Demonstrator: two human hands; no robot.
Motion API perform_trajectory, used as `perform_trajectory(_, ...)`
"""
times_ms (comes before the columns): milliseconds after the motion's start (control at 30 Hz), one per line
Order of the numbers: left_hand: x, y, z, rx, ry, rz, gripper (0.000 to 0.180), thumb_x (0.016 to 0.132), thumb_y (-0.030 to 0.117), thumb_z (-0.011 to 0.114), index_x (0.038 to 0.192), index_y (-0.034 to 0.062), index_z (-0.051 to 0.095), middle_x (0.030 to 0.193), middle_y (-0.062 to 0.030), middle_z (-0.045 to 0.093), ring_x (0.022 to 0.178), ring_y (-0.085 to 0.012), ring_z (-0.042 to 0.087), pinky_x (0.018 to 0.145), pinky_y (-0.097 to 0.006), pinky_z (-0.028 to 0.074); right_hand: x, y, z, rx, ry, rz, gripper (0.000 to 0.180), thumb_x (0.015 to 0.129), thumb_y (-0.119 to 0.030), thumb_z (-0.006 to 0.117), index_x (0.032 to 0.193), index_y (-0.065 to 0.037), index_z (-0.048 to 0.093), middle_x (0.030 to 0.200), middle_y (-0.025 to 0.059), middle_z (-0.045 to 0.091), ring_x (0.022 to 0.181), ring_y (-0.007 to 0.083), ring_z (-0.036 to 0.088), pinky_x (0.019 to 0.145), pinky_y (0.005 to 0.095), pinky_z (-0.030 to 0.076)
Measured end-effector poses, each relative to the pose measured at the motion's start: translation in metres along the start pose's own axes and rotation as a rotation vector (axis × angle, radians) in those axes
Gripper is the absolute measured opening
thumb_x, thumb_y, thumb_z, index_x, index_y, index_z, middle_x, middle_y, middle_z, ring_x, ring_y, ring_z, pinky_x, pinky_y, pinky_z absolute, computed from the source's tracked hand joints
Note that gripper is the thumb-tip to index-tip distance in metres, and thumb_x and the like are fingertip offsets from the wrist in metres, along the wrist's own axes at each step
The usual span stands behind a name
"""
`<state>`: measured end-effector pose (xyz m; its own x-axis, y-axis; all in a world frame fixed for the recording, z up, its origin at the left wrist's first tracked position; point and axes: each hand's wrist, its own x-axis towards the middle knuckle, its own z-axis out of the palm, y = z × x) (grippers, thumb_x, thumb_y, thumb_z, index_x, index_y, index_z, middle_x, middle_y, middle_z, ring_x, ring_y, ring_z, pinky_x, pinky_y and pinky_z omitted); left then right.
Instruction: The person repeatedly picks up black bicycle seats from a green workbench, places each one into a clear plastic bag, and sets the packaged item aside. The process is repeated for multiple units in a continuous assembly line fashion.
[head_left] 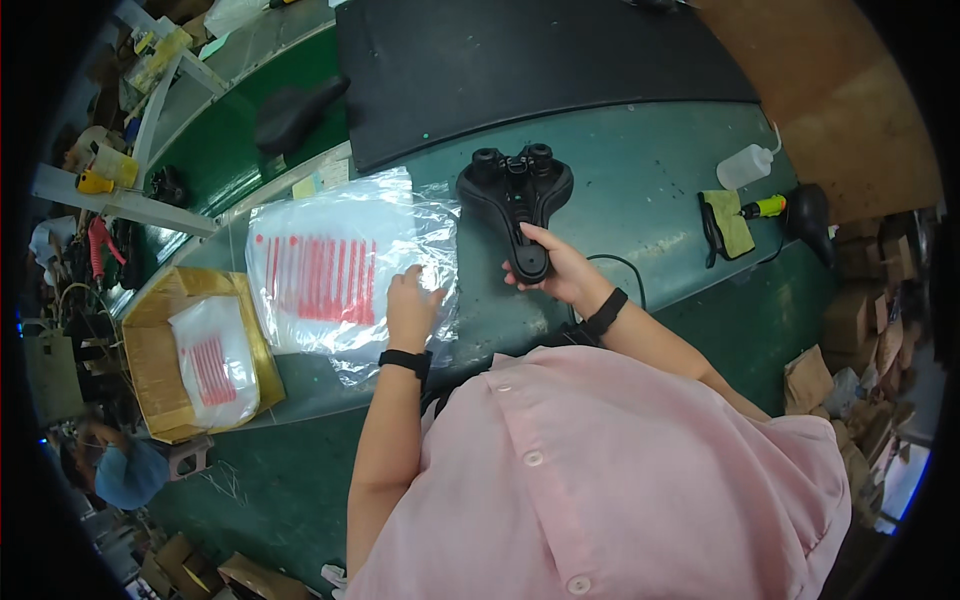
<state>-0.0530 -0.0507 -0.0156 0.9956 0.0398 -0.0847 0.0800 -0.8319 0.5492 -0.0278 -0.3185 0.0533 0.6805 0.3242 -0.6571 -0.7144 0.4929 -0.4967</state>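
A black bicycle saddle point(487, 204) is in front of me, its narrow nose toward me and its wide end away. My right hand point(562, 268) grips it by the nose, fingers beneath and thumb on top. Left of the saddle, a stack of clear plastic bags point(400, 215) with red print lies on the green table. Over the right side of these bags is my left hand point(412, 308), thumb and fingers apart, with fingertips at the film. Whether it touches the top bag or hovers just above, I cannot tell.
A cardboard box point(150, 350) with more printed bags stands at the left. Across the back lies a black mat point(540, 60). To the right are a squeeze bottle point(745, 166), a yellow-green cloth point(728, 222) and another saddle point(808, 220). A further saddle point(295, 112) sits at the back left.
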Motion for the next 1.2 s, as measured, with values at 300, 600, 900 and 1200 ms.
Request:
perform_trajectory(300, 0.012, 0.002, 0.005, 0.323, -0.052, 0.206, 0.012, 0.08, 0.004, 0.056, 0.091, -0.0008, 0.058, 0.086, -0.0158, 0.059, 0.087, -0.032, 0.06, 0.071, -0.041, 0.052, 0.02, -0.001, 0.021, 0.084, -0.017, -0.039, 0.037, 0.09, -0.035, 0.057, 0.1, 0.0, 0.057, 0.087, 0.0185, 0.065, 0.073, 0.03, 0.066, 0.062, 0.0377, 0.054)
perform_trajectory(600, 0.022, -0.034, -0.031, -0.708, -0.086, -0.324, 0.023, 0.086, 0.02, 0.068, 0.072, 0.0036, 0.057, 0.065, -0.0026, 0.057, 0.058, -0.0104, 0.054, 0.047, -0.026, 0.045, 0.029, 0.015, 0.022, 0.127, 0.023, -0.008, 0.027, 0.089, -0.018, 0.056, 0.103, 0.005, 0.053, 0.092, 0.0209, 0.064, 0.081, 0.0333, 0.067, 0.066, 0.0407, 0.058)
perform_trajectory(900, 0.023, -0.045, -0.048, -0.717, 0.139, -0.277, 0.02, 0.092, 0.019, 0.058, 0.095, 0.0002, 0.066, 0.079, -0.0043, 0.065, 0.066, -0.0097, 0.06, 0.051, -0.023, 0.05, 0.048, 0.029, 0.015, 0.146, 0.102, -0.057, 0.028, 0.089, -0.018, 0.058, 0.106, 0.004, 0.055, 0.096, 0.0186, 0.065, 0.083, 0.0295, 0.067, 0.072, 0.0397, 0.057)
perform_trajectory(1200, 0.017, -0.033, -0.068, -0.788, 0.022, -0.26, 0.018, 0.088, 0.018, 0.064, 0.093, 0.0013, 0.068, 0.078, -0.0046, 0.068, 0.066, -0.0092, 0.059, 0.058, -0.024, 0.049, 0.024, 0.013, 0.049, -0.083, -0.176, -0.032, 0.037, 0.084, -0.009, 0.065, 0.117, 0.001, 0.053, 0.097, 0.0128, 0.065, 0.083, 0.0221, 0.066, 0.075, 0.0344, 0.055)
